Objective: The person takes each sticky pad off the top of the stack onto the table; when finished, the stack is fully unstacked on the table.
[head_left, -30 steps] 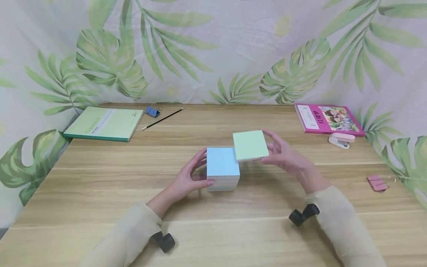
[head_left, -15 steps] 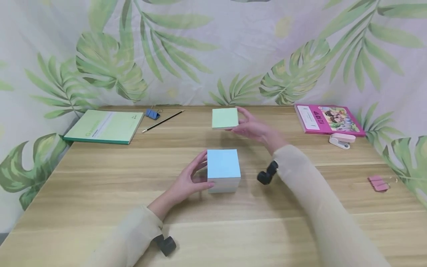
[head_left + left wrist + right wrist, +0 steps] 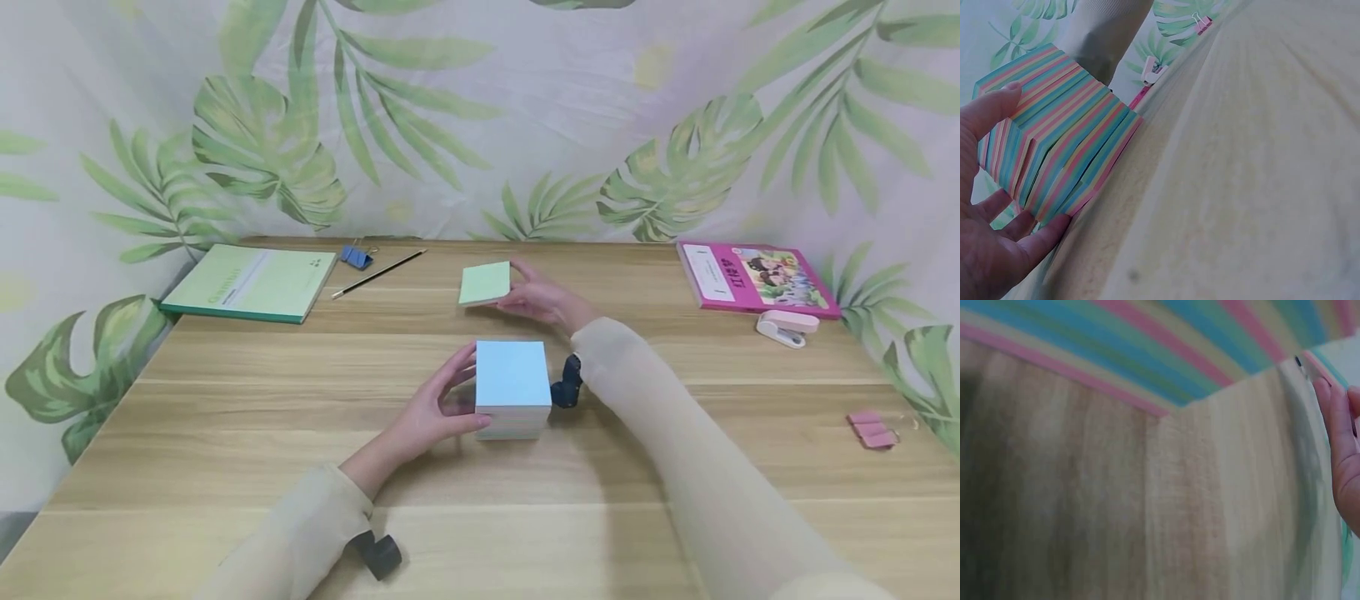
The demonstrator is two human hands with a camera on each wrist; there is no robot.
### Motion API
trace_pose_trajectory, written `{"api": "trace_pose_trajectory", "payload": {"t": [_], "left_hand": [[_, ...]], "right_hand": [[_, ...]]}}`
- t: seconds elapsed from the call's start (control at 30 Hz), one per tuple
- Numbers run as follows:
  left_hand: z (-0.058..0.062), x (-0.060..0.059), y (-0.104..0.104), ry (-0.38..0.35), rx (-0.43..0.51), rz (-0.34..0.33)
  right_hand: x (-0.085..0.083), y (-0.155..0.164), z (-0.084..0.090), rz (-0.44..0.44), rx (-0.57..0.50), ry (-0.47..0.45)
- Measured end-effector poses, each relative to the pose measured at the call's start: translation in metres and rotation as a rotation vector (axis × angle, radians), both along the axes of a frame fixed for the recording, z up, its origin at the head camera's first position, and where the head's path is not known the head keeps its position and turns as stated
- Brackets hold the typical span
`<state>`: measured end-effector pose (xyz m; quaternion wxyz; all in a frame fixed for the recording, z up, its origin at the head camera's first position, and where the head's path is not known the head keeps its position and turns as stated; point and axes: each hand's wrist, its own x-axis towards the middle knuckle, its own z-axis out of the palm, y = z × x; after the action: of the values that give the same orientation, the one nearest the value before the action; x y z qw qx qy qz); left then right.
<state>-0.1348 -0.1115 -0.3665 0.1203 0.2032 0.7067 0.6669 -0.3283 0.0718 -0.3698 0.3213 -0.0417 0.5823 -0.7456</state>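
Observation:
A thick stack of sticky note pads (image 3: 512, 375), blue on top, stands on the table. My left hand (image 3: 431, 414) holds it at its left side, thumb on the front face and fingers round the back. In the left wrist view the sides of the stack (image 3: 1079, 125) show pink, yellow, green and blue stripes. Behind the stack, my right hand (image 3: 543, 300) pinches a thin light green sticky note pad (image 3: 483, 283) by its right edge, slightly tilted and low over the table. The stack (image 3: 1179, 344) fills the top of the right wrist view, with my right hand (image 3: 1344, 450) at the right edge.
Back left on the table (image 3: 225, 467) lie a green notebook (image 3: 251, 279), a blue binder clip (image 3: 357, 257) and a pencil (image 3: 378, 273). To the right are a pink book (image 3: 757, 279), a small stapler (image 3: 787, 327) and a pink binder clip (image 3: 872, 430). A leaf-patterned cloth (image 3: 555, 125) hangs behind.
My right hand has carried the green sticky note pad off the stack, back and to the left, then lower toward the table. My left hand has stayed at the stack.

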Motion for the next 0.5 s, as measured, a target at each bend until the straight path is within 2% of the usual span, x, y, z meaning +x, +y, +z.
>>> {"api": "trace_pose_trajectory", "payload": {"t": [0.13, 0.3, 0.5], "left_hand": [[0.000, 0.000, 0.000, -0.004, 0.002, -0.004], [0.000, 0.000, 0.000, -0.014, 0.013, -0.002], [0.000, 0.000, -0.001, -0.001, 0.007, -0.006]], "right_hand": [[-0.003, -0.009, -0.008, 0.025, 0.028, -0.007], [-0.004, -0.019, -0.017, 0.034, 0.102, 0.027], [-0.006, -0.029, -0.021, 0.002, 0.280, 0.127]]}}
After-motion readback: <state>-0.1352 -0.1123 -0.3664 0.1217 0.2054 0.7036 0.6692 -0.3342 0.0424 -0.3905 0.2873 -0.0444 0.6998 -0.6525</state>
